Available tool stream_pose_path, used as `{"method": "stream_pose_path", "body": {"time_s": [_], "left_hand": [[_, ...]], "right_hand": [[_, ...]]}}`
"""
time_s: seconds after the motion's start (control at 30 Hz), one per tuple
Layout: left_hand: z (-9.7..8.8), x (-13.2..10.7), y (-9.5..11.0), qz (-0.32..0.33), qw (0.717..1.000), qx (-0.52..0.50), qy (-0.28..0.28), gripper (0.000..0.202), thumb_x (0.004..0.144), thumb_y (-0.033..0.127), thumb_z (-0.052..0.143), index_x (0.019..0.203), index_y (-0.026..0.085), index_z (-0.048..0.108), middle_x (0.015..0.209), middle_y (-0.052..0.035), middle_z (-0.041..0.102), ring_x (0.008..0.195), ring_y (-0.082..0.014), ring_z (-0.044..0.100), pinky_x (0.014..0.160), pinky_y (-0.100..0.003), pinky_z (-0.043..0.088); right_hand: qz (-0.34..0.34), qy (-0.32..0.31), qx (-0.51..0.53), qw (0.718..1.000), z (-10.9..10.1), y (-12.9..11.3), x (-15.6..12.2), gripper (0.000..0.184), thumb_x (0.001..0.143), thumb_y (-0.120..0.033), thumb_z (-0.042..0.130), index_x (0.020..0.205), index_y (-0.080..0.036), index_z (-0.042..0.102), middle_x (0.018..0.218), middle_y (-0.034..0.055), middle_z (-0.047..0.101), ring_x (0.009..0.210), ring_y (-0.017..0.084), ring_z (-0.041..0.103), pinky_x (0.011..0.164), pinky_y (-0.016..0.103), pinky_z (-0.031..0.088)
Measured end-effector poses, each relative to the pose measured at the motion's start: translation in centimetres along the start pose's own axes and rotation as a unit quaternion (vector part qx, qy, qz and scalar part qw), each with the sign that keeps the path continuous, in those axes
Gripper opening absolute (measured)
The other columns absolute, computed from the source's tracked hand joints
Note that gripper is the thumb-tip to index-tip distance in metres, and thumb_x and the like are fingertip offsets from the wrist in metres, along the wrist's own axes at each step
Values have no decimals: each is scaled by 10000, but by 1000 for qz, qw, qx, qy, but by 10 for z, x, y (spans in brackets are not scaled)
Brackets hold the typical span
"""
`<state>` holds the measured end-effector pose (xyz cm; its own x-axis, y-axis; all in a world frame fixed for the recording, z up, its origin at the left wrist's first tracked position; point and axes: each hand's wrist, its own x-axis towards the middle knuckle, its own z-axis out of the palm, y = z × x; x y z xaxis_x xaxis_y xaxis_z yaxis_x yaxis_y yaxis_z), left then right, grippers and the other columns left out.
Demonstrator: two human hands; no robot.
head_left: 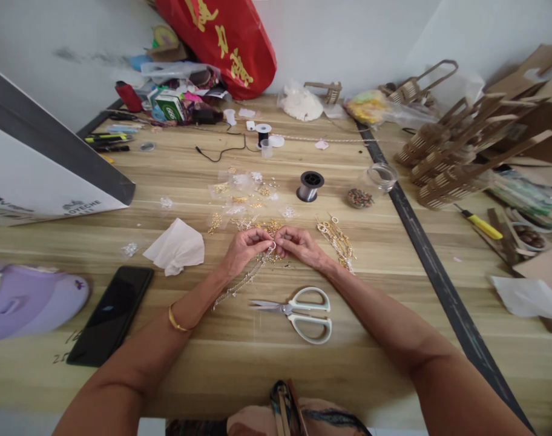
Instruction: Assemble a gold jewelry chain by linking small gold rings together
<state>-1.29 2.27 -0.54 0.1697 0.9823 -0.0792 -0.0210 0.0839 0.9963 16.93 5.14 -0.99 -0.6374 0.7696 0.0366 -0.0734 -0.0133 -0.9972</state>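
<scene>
One black phone [110,315], one scissors [298,312], left hand [245,249] and right hand [303,247], each grip pinched on one beaded chain [244,281]

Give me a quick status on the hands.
Status: left hand and right hand pinch the beaded chain. Chain trails toward left forearm. Nearby scissors untouched.

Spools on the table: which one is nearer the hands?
The larger dark spool of silvery line, left of the glass jar, just beyond the right hand, which pinches a beaded chain. The smaller white-rimmed spool stands farther back by the black cable.
</scene>
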Motion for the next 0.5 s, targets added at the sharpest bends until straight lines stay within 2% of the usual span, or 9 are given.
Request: {"method": "stream_pose_path", "body": {"time_s": [0.5], "left_hand": [[-2, 2, -3, -14, 1000, -9, -5, 188, 650, 280, 735, 773, 146, 687, 718, -16, 695, 662, -126, 616, 680, -253, 473]], "right_hand": [[8, 18, -1, 1000, -1, 1, 1, 284, 796, -420, 633, 841, -143, 590, 676, 0, 605, 577, 92, 558, 549, 222, 467]]}}
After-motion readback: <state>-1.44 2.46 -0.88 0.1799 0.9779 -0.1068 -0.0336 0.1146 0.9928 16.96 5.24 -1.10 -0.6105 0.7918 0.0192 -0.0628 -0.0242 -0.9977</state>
